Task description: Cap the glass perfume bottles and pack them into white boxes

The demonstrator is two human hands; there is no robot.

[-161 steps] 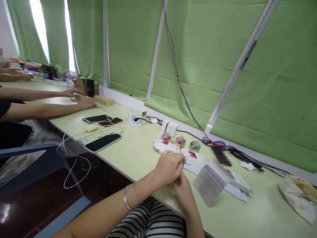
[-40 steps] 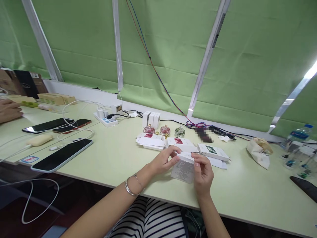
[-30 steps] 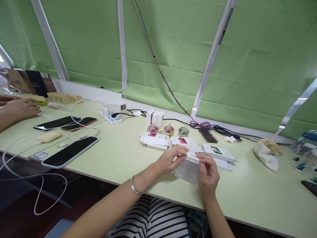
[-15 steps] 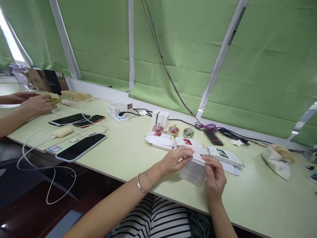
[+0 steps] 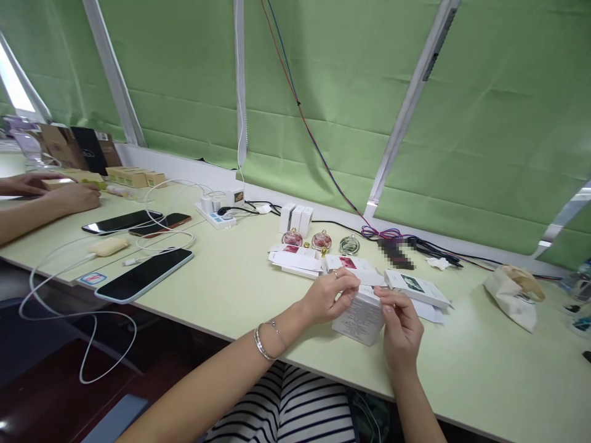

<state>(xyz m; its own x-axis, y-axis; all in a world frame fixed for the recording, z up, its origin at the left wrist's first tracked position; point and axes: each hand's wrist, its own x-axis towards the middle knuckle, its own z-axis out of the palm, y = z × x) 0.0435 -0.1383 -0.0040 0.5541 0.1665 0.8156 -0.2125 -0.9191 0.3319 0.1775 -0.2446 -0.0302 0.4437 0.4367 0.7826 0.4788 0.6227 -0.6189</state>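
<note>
A small white carton (image 5: 359, 321) with fine printed text on its side stands near the table's front edge, between my hands. My left hand (image 5: 333, 294) is closed at its upper left edge, thumb and forefinger pinched there. At the upper right edge, my right hand (image 5: 401, 326) grips the carton between thumb and curled fingers. Just behind lie a flat white box with a red picture (image 5: 362, 271), another such box (image 5: 295, 258) and a white box with a green picture (image 5: 419, 288). Round glass bottles stand farther back: two pinkish, one pink bottle (image 5: 322, 240) among them, and a green bottle (image 5: 349, 245).
Small upright white boxes (image 5: 296, 219) stand behind the bottles. To the left are phones (image 5: 145, 275), a power strip (image 5: 216, 216) and looping white cables. Another person's hands (image 5: 76, 197) work at far left. A cloth bag (image 5: 512, 298) lies at right.
My hands and the carton keep nearly the same pose. The view has shifted slightly. At far left, the other person's hands have moved and a yellowish box now shows between them.
</note>
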